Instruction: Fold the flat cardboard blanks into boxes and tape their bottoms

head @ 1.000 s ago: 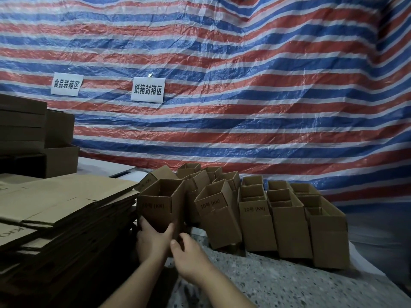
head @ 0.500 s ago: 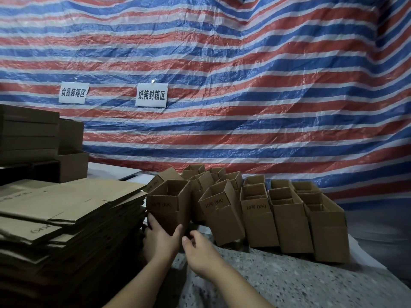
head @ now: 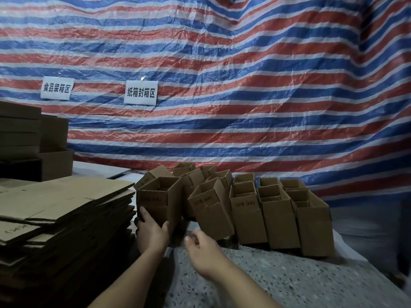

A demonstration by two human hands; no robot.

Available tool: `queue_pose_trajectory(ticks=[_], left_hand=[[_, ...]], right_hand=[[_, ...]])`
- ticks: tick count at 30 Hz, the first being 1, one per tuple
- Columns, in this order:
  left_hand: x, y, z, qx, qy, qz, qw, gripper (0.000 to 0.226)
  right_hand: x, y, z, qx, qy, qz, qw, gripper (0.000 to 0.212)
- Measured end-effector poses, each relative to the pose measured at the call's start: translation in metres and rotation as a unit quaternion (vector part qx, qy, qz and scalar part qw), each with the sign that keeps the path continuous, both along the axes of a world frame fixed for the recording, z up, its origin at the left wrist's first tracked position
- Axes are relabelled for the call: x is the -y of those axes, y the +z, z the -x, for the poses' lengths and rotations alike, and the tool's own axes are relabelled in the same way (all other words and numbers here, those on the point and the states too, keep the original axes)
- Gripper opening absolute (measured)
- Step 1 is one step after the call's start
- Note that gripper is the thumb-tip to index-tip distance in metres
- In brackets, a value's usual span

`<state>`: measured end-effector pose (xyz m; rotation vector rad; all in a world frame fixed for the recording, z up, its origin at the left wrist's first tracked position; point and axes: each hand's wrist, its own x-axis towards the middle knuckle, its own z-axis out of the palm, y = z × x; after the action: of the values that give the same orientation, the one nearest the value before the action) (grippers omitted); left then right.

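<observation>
My left hand grips the lower front of an upright folded cardboard box with its top open, standing at the left end of a cluster of folded boxes. My right hand hovers just right of that box with loosely curled fingers and holds nothing. A leaning box tilts against the row beside it. A tall stack of flat cardboard blanks lies to the left of my hands.
Speckled grey floor spreads in front of the boxes. A red, white and blue striped tarp hangs behind, with two paper signs on it. More brown cartons are stacked at the far left.
My right hand has come off the box and drawn back to the right. My left hand keeps its grip on the box, which stands among the others.
</observation>
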<state>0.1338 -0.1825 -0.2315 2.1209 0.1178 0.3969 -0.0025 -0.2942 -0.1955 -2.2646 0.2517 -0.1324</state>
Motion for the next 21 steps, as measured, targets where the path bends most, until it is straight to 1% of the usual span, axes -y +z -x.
queue_pose_trajectory(ticks=[7, 16, 19, 21], left_hand=[[0.003, 0.001, -0.015, -0.009, 0.002, 0.006, 1.000, 0.097], [0.002, 0.008, -0.019, -0.016, -0.026, 0.016, 0.999, 0.102], [0.001, 0.005, -0.006, -0.011, -0.032, 0.014, 0.999, 0.098], [0.000, 0.005, 0.005, -0.002, -0.042, 0.007, 0.999, 0.091]], right_hand=[[0.011, 0.002, 0.005, -0.029, 0.007, 0.007, 1.000, 0.058], [0.010, 0.009, 0.008, -0.028, 0.005, 0.009, 1.000, 0.059], [0.009, 0.010, 0.013, -0.024, -0.005, 0.006, 1.000, 0.053], [0.006, 0.012, 0.015, -0.022, -0.008, 0.005, 1.000, 0.050]])
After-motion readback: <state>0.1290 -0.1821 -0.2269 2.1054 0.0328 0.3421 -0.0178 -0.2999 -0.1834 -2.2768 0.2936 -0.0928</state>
